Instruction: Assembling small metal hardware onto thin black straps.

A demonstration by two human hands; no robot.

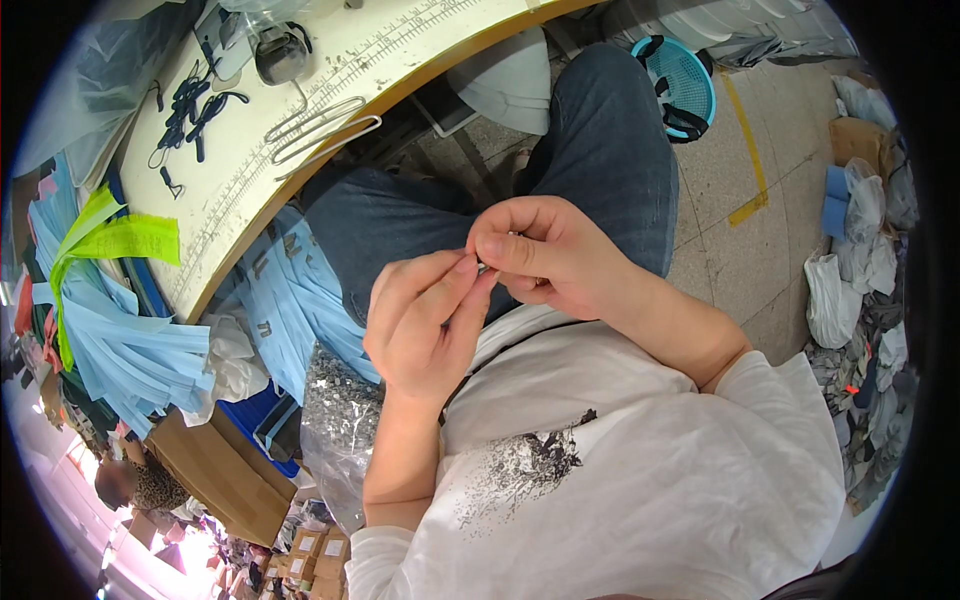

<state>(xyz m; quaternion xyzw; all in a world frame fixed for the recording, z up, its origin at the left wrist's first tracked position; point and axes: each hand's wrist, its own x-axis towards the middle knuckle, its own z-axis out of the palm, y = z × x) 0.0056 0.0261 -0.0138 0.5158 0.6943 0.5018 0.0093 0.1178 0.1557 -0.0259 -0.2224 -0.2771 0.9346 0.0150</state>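
My left hand (425, 318) and my right hand (560, 250) meet above my lap, fingertips pinched together. A small silvery piece (482, 267) shows between the fingertips, mostly hidden, so its kind cannot be made out. Both hands appear to grip it. Beside my left forearm stands a clear plastic bag (340, 425) full of tiny dark and silvery parts. Light-blue strips (300, 290) with small dark pieces on them hang between my leg and the table edge.
The white table (400, 45) carries dark cord loops (185, 115), a bent metal wire (320, 130) and printed ruler marks. More blue strips (120, 330) and a lime-green band (125, 240) hang at left. A turquoise basket (685, 85) stands on the floor; bags and cloth pile up at right.
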